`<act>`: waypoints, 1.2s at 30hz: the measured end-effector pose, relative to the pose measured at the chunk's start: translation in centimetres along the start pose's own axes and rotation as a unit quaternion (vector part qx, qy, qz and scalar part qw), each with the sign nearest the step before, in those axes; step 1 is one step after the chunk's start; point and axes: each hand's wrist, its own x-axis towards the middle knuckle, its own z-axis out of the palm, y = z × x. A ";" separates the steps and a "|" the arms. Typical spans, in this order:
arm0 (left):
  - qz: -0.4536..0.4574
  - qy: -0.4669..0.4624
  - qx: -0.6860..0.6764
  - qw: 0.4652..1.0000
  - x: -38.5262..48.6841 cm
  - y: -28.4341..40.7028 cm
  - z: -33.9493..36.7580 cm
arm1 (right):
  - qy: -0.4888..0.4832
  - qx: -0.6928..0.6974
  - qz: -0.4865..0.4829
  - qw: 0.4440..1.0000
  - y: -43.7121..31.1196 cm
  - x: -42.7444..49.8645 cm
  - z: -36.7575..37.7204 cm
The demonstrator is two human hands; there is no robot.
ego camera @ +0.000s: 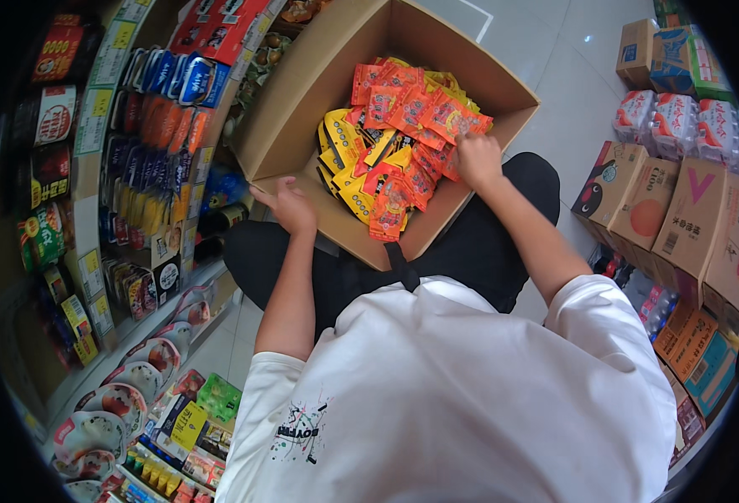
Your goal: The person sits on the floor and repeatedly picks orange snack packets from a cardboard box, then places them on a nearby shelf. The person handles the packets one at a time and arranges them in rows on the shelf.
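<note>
A large open cardboard box point(319, 82) rests at my lap, tilted towards me. Inside lie many small orange-red snack packets point(389, 207), heaped partly over yellow and black snack packets point(343, 141). My left hand point(291, 206) rests on the box's near left corner, thumb and fingers spread at its rim. At the right side inside the box, my right hand point(478, 157) has its fingertips on an orange-red packet at the heap's edge; whether it grips the packet is hard to tell, as the fingers are partly hidden.
Store shelves point(93, 182) with packaged snacks and price tags run close along the left. Bowl-shaped packs point(137, 377) line the lower left. Cardboard cartons point(684, 220) and wrapped bottle packs point(674, 126) are stacked on the right. Grey tiled floor point(533, 38) shows beyond the box.
</note>
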 end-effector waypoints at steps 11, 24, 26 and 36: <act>0.032 0.020 0.103 0.994 -0.8 2.5 -1.7 | -0.017 0.005 0.057 0.998 5.7 3.7 -1.0; -0.173 -0.449 -0.384 0.788 -6.1 15.4 15.3 | -0.016 0.038 0.099 0.994 4.9 4.6 -1.0; -0.278 -0.471 -0.384 0.744 -6.3 18.1 16.7 | 0.011 0.041 0.103 0.994 5.0 4.6 -0.8; -0.437 -0.429 -0.327 0.720 -6.1 21.7 23.3 | 0.083 0.058 0.106 0.989 4.7 4.7 -0.4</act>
